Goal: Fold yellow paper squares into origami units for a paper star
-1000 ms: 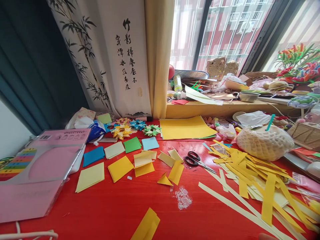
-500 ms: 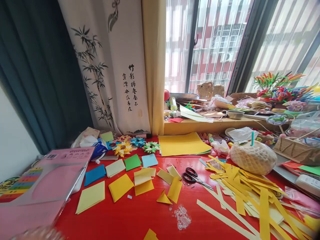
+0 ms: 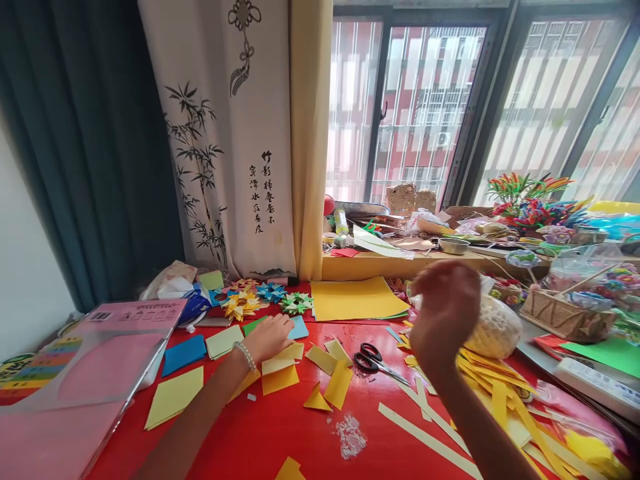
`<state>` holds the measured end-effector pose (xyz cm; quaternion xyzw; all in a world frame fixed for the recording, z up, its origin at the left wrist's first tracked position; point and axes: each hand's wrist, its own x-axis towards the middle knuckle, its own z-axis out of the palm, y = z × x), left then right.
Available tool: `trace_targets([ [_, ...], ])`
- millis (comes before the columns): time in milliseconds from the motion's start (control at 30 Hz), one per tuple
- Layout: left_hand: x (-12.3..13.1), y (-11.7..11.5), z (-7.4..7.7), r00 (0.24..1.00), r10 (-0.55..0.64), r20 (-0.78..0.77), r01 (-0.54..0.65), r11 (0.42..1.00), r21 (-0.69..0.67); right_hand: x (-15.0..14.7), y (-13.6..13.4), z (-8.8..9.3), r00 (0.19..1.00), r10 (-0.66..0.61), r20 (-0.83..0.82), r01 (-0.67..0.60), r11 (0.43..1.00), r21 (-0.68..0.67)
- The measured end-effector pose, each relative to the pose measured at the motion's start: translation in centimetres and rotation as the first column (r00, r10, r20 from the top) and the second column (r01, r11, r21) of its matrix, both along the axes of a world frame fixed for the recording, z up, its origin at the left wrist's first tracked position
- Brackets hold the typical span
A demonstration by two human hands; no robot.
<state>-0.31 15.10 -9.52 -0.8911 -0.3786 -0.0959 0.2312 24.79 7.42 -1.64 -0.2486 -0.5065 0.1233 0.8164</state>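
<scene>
My left hand (image 3: pixel 270 340), with a beaded bracelet at the wrist, reaches over the green paper squares (image 3: pixel 254 325) and touches the edge of the light blue squares (image 3: pixel 299 327). Its fingers are loosely bent and apart from a grip; their tips are partly hidden. Just below it lie folded yellow papers (image 3: pixel 280 380). Raised over the right side of the table, my right hand (image 3: pixel 443 310) is smeared by motion, so its fingers are unclear. Black-handled scissors (image 3: pixel 369 358) lie between the hands. Folded paper stars (image 3: pixel 241 305) sit behind the left hand.
Yellow paper strips (image 3: pixel 500 400) pile up at the right beside a netted round object (image 3: pixel 495 330). Large yellow sheets (image 3: pixel 353 299) lie at the back. Pink plastic-wrapped paper packs (image 3: pixel 125 367) cover the left. A cluttered windowsill (image 3: pixel 370 265) runs behind.
Both hands have come into view: the left over the small paper squares, the right raised before the netted object. The view has tilted up slightly and shifted.
</scene>
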Motion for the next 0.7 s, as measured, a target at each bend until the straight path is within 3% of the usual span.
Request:
trace_targets([
  [33, -0.6, 0.6, -0.8, 1.0, 0.011, 0.006, -0.011, 1.0, -0.011, -0.8, 0.3, -1.7, 0.998, 0.023, 0.051, -0.023, 1.0, -0.001],
  [67, -1.0, 1.0, -1.5, 1.0, 0.016, 0.012, -0.015, 1.0, -0.021, -1.7, 0.4, -3.8, 0.959, 0.146, 0.243, -0.113, 0.983, -0.146],
  [133, -1.2, 1.4, -2.5, 1.0, 0.01, 0.024, -0.009, 0.999, -0.031, -3.3, 0.5, -8.5, 0.841, 0.26, 0.475, -0.106, 0.939, -0.326],
  [200, -0.9, 1.6, -3.2, 0.999, 0.003, 0.041, -0.002, 1.0, -0.027, -4.4, 0.2, -12.6, 0.745, 0.254, 0.617, -0.041, 0.941, -0.337],
  [267, -0.3, 1.5, -3.7, 0.998, 0.0, 0.07, 0.001, 1.0, -0.011, -4.7, -0.4, -14.9, 0.582, 0.248, 0.774, -0.064, 0.963, -0.261],
  [333, 0.3, 1.5, -4.1, 0.993, 0.003, 0.121, -0.005, 1.0, 0.014, -4.7, -0.9, -15.6, 0.481, 0.206, 0.852, -0.077, 0.978, -0.193],
  [400, 0.6, 1.4, -4.2, 0.981, 0.01, 0.194, -0.019, 0.999, 0.043, -4.5, -1.2, -15.4, 0.458, 0.164, 0.874, -0.076, 0.987, -0.145],
  [533, 0.5, 1.2, -3.2, 0.928, 0.008, 0.373, -0.054, 0.992, 0.115, -4.6, -1.5, -15.1, 0.535, 0.186, 0.824, -0.07, 0.982, -0.176],
  [700, 0.3, 0.2, -0.2, 0.791, -0.011, 0.612, -0.145, 0.968, 0.205, -4.8, -2.2, -15.3, 0.638, 0.398, 0.659, -0.202, 0.913, -0.356],
])
